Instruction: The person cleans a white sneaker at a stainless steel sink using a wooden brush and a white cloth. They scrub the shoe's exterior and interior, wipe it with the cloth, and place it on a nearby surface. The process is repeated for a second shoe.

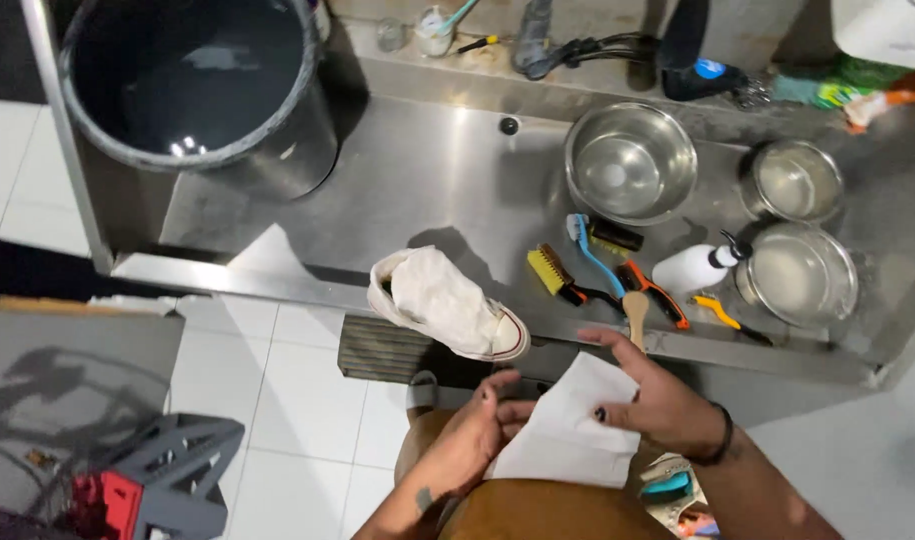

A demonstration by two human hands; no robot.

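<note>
Fingers (pixel 497 392) of left hand (pixel 472 435) and right hand (pixel 657 400) pinch white sheet (pixel 567 430) at opposite edges, forearms converging low. Sheet held above lap, long axis running up-right toward tabletop (pixel 427 170). White sneaker (pixel 447 303) at tabletop's near edge, toe pointing right.

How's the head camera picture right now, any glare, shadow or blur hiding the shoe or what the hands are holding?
Head view: sharp overall, slight wide-angle bending at the edges. Glare patches on the steel counter and the metal bowls, none on the white shoe, which casts a soft shadow behind it. The left hand and right hand hold a white sheet, evenly lit, no motion blur.
</note>
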